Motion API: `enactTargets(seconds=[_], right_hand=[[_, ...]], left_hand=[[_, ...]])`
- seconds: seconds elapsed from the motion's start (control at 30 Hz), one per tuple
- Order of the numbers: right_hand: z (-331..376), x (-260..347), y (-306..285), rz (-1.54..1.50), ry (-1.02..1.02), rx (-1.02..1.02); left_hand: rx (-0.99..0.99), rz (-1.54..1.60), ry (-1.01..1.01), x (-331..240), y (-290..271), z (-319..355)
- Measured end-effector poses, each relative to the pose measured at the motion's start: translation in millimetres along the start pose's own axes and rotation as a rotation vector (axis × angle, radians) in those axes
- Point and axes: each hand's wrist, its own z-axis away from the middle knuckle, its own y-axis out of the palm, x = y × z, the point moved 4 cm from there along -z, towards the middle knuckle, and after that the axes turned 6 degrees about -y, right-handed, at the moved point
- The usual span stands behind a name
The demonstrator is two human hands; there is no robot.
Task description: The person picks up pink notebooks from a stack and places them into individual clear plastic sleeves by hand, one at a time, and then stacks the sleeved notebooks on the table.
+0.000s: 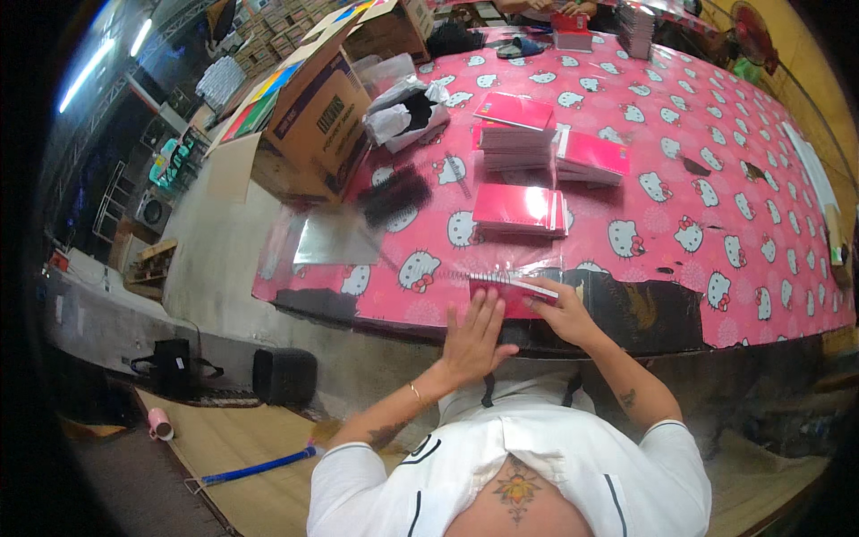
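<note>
At the near edge of the table, a small red notebook (516, 302) stands tilted, its white page edges facing up. A dark spiral wire coil (455, 277) runs along its top and sticks out to the left. My left hand (477, 336) lies against the notebook's left part, fingers stretched out and thumb apart. My right hand (569, 316) grips its right end between thumb and fingers. Just beyond is a stack of red notebooks (514, 208). Behind that are further notebook piles (594, 155), with a single red notebook (514, 110) on top at the back.
A pink patterned cloth (662, 242) covers the table, torn at the front. At left are loose dark wire coils (394, 195), a clear sheet (335, 240), a paper-lined bundle (407, 112) and a big cardboard box (309, 125). Across the table, another person's hands (573, 9) hold a red notebook.
</note>
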Motion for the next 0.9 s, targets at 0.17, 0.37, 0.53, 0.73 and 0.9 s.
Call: enactTargets(seconds=[0.17,0.37,0.53,0.73,0.9], right_hand=[[4.2,-20.6,-0.6,0.145,0.017,0.146],[3.6,-27.2,3.1,0.102,-0.083,0.061],[-2.0,-19.0,3.3,0.095,-0.066,0.131],[-4.8,-37.0,3.1,0.176,-0.161,0.085],[-4.5,-22.5,3.7,0.138,-0.092,0.166]], left_hand=[[0.608,0.094,-0.115,26.3,-46.5,-88.0],[0.194,0.009,-0.064,6.3,-19.6,-58.8],[0.066,0.116,0.007,-18.6,15.8,3.2],[0.156,0.087,-0.010,-27.0,25.2,12.7],[0.113,-0.186,-0.124,-3.3,7.8,-62.9]])
